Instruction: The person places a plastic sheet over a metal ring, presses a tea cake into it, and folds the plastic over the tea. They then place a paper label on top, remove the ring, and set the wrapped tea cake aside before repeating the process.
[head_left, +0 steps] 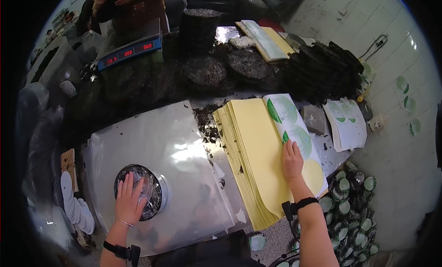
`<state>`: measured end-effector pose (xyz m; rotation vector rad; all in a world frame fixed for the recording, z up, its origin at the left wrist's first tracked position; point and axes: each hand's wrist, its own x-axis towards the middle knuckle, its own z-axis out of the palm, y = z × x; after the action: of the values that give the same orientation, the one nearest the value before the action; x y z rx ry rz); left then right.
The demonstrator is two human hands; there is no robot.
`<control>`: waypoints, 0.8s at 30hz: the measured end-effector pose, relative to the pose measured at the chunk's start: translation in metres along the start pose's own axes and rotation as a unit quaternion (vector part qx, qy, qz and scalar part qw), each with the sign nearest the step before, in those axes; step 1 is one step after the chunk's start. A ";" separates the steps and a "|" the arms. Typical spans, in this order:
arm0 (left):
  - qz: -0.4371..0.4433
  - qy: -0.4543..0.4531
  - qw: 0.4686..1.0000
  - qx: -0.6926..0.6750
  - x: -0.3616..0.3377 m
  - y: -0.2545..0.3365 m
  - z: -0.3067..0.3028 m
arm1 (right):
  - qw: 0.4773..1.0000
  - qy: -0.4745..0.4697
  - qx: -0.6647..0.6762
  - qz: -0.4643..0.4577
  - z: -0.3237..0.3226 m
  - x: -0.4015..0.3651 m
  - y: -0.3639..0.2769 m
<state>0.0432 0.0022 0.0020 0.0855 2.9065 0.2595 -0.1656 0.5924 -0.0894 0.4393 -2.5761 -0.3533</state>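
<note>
On the left, my left hand [130, 198] lies with its fingers spread on the plastic-covered top of a round metal container [159, 193]. The container stands on a stack of clear plastic sheets [184, 212]. At centre right, my right hand [292, 160] rests flat, fingers stretched and lying side by side, on a sheet of round green and white labels [298, 129]. Under that sheet is a thick stack of yellow paper [258, 143]. Each wrist wears a black strap.
A blue scale [131, 51] with red digits stands at the back left, a person [133, 11] behind it. Dark stacked material [322, 69] lies at the back. A grey block [313, 119] and more labels [345, 122] are right. Several green-labelled packs [343, 207] sit lower right.
</note>
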 end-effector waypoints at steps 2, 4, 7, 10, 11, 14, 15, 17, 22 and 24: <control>0.009 0.018 1.000 0.000 0.005 0.000 -0.002 | 1.000 -0.022 -0.011 0.001 -0.009 0.001 -0.004; 0.006 0.021 1.000 -0.010 0.005 0.001 -0.004 | 0.999 0.029 0.032 0.016 -0.012 0.007 -0.002; 0.002 0.033 0.999 -0.025 0.006 -0.001 -0.004 | 0.944 -0.024 0.189 0.270 -0.026 0.019 0.014; 0.015 0.044 0.999 -0.026 0.003 -0.005 0.001 | 0.934 -0.002 0.163 0.319 -0.048 0.025 0.046; 0.017 0.055 0.998 -0.023 0.003 -0.005 0.002 | 0.920 0.037 0.121 0.372 -0.039 0.015 0.078; 0.003 0.067 0.997 -0.048 0.003 -0.003 -0.001 | 0.764 0.266 0.166 0.564 0.016 -0.084 0.234; 0.004 0.085 0.994 -0.062 0.001 -0.006 0.002 | 0.731 0.255 0.340 0.533 0.031 -0.123 0.279; -0.020 0.113 0.990 -0.076 -0.010 -0.017 0.003 | 0.552 0.206 0.634 0.501 -0.102 -0.076 0.212; 0.005 0.123 0.990 -0.069 0.000 -0.013 0.007 | 0.681 0.045 0.698 0.216 -0.165 0.032 -0.172; 0.006 0.118 0.990 -0.082 0.000 -0.014 0.005 | 0.852 -0.103 0.511 -0.047 -0.205 0.040 -0.283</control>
<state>0.0435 -0.0106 -0.0059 0.0471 3.1049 0.5457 -0.0250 0.2850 0.0078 0.9151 -2.7506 1.0637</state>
